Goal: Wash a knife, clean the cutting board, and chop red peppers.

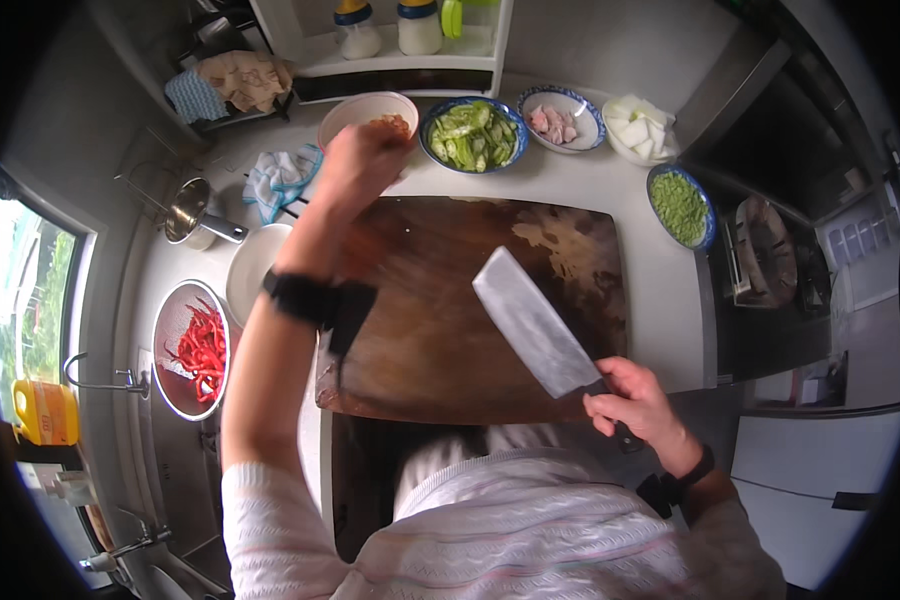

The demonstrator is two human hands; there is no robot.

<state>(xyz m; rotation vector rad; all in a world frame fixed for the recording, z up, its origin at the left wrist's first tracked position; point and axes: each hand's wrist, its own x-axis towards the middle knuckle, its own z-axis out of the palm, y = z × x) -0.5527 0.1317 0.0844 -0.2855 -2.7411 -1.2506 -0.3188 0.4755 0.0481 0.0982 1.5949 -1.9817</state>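
The yellow container (45, 412) by the window bears printing on its front. Your cleaver (533, 325) lies out to the left of your right hand (638, 402), its blade angled over the dark wooden cutting board (440, 350). That hand is wrapped round the handle. Your left hand (362, 162) is at the near edge of the pale bowl (342, 117) of reddish bits, fingers bent down; you cannot tell whether they pinch anything.

A head-worn fisheye looks down on both hands (365, 160) (638, 402) from close above
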